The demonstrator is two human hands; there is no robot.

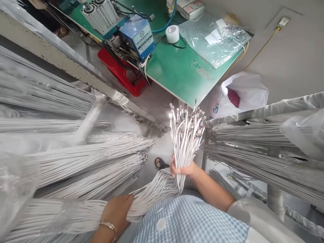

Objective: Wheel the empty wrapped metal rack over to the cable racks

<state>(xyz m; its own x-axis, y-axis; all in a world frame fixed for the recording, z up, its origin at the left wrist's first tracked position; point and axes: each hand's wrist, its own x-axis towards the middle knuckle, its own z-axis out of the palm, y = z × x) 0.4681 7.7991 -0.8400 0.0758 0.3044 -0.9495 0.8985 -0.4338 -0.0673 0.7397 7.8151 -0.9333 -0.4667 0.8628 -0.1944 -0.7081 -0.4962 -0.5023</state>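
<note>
A thick bundle of white cables (154, 189) runs from the lower left across the front of my body and bends upward at the middle. My right hand (183, 168) is closed around it below its upper end, where many small metal-tipped connectors (189, 123) fan out. Further down the same bundle, my left hand (117, 209), with a bracelet at the wrist, lies wrapped over the cables; its fingertips are partly hidden behind them.
Racks with more cable bundles stand at left (101, 158) and right (243, 158). Ahead is a green table (174, 74) bearing a blue machine (139, 35), a tape roll (172, 34) and a plastic bag (215, 40). A red stool (118, 72) and white sack (250, 87) stand nearby.
</note>
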